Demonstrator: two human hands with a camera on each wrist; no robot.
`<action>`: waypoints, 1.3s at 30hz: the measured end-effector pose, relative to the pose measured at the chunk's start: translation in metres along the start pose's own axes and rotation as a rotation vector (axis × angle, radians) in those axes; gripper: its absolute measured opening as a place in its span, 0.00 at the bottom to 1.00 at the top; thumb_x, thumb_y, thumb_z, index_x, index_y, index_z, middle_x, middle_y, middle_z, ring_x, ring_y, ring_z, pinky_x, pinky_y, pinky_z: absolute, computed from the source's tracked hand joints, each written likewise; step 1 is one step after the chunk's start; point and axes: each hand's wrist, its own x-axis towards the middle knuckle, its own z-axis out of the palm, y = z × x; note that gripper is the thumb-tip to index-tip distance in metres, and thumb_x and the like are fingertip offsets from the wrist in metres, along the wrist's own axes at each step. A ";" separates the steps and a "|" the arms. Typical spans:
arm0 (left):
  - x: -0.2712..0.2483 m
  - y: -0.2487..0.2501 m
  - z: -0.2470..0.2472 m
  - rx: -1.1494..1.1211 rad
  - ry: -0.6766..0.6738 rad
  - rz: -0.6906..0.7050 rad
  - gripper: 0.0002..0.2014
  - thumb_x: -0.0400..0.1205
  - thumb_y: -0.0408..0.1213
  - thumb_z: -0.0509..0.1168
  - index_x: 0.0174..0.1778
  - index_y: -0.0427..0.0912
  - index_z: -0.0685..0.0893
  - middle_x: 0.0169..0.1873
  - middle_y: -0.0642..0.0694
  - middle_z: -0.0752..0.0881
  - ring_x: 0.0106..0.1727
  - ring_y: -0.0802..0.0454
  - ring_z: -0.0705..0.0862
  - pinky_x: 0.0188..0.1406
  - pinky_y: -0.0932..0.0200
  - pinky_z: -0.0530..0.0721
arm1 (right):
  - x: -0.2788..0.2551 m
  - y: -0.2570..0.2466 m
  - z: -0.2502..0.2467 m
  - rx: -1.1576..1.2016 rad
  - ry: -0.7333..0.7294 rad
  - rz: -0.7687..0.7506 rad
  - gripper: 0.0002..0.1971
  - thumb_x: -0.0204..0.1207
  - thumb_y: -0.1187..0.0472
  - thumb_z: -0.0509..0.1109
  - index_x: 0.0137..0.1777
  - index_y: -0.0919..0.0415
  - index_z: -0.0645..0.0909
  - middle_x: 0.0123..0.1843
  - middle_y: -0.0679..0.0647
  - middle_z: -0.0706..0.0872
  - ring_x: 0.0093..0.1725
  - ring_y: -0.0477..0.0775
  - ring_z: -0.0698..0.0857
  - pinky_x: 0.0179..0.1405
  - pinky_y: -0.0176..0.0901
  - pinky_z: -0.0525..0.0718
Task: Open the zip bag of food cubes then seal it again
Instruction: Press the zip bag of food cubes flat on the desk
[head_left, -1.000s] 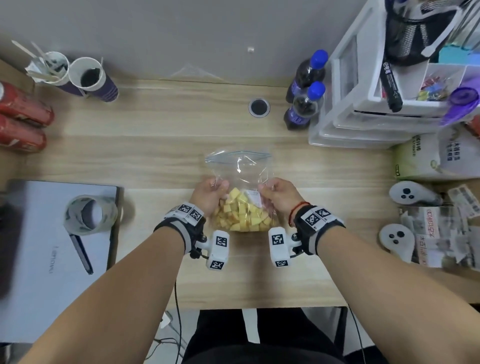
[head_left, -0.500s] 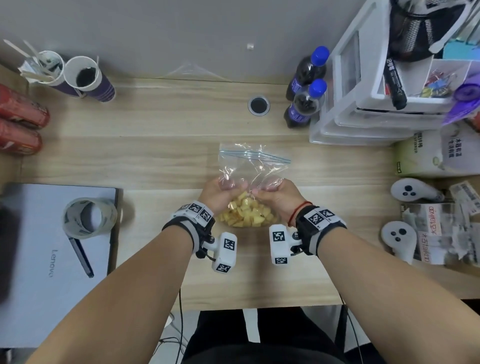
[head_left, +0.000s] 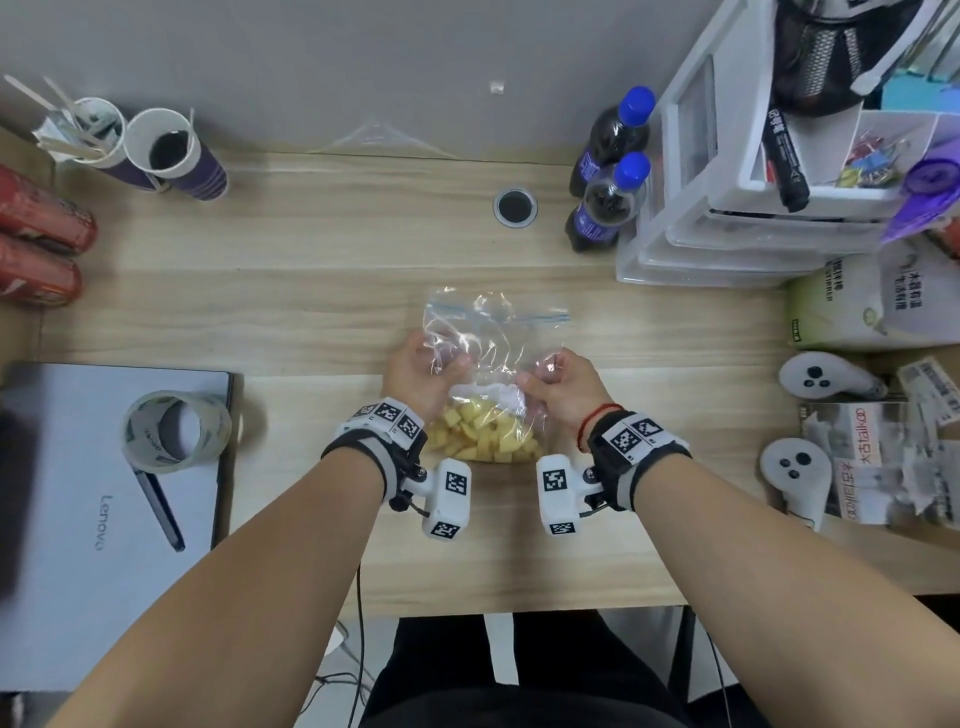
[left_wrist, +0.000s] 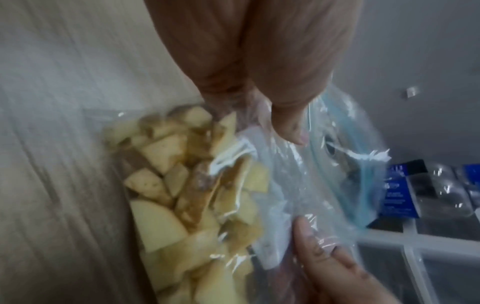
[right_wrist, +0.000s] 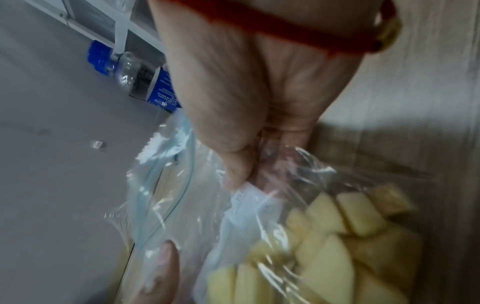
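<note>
A clear zip bag (head_left: 493, 338) stands on the wooden desk (head_left: 311, 291), its lower part filled with yellow food cubes (head_left: 485, 436). Its blue zip strip (head_left: 498, 310) runs across the top, away from me. My left hand (head_left: 423, 371) grips the bag's left side above the cubes, thumb and fingers pinching the film (left_wrist: 262, 121). My right hand (head_left: 558, 384) pinches the right side the same way (right_wrist: 249, 170). In both wrist views the blue strip (left_wrist: 363, 164) (right_wrist: 166, 185) curves loosely beyond the fingers. I cannot tell whether the zip is closed.
Two dark soda bottles (head_left: 608, 208) and white plastic drawers (head_left: 727, 182) stand at the back right. A closed laptop (head_left: 104, 509) with a tape roll (head_left: 174, 431) lies left. Paper cups (head_left: 171, 150) and red cans (head_left: 36, 244) sit far left, white controllers (head_left: 810, 379) to the right.
Both hands have slid up the bag from beside the cubes to the film above them and moved apart. The bag's top now stands wider and straighter.
</note>
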 end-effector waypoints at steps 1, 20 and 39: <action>0.002 0.001 -0.002 0.030 0.010 0.013 0.34 0.70 0.48 0.81 0.70 0.47 0.77 0.69 0.43 0.84 0.69 0.44 0.83 0.67 0.39 0.84 | 0.001 0.001 -0.001 -0.029 0.061 -0.013 0.13 0.73 0.62 0.79 0.48 0.61 0.76 0.46 0.61 0.89 0.45 0.59 0.88 0.46 0.54 0.89; 0.000 -0.017 0.004 1.218 0.011 0.389 0.30 0.90 0.56 0.47 0.88 0.53 0.53 0.89 0.50 0.41 0.89 0.45 0.39 0.87 0.38 0.42 | 0.018 -0.005 -0.003 -1.138 -0.076 -0.588 0.31 0.81 0.51 0.67 0.82 0.54 0.65 0.86 0.53 0.62 0.85 0.59 0.59 0.85 0.56 0.56; 0.018 -0.019 0.012 1.150 -0.253 0.332 0.28 0.88 0.57 0.29 0.85 0.62 0.32 0.84 0.60 0.27 0.85 0.56 0.28 0.84 0.35 0.32 | 0.026 0.013 0.002 -1.254 -0.085 -0.469 0.32 0.85 0.39 0.34 0.85 0.48 0.32 0.87 0.46 0.31 0.85 0.53 0.31 0.84 0.60 0.35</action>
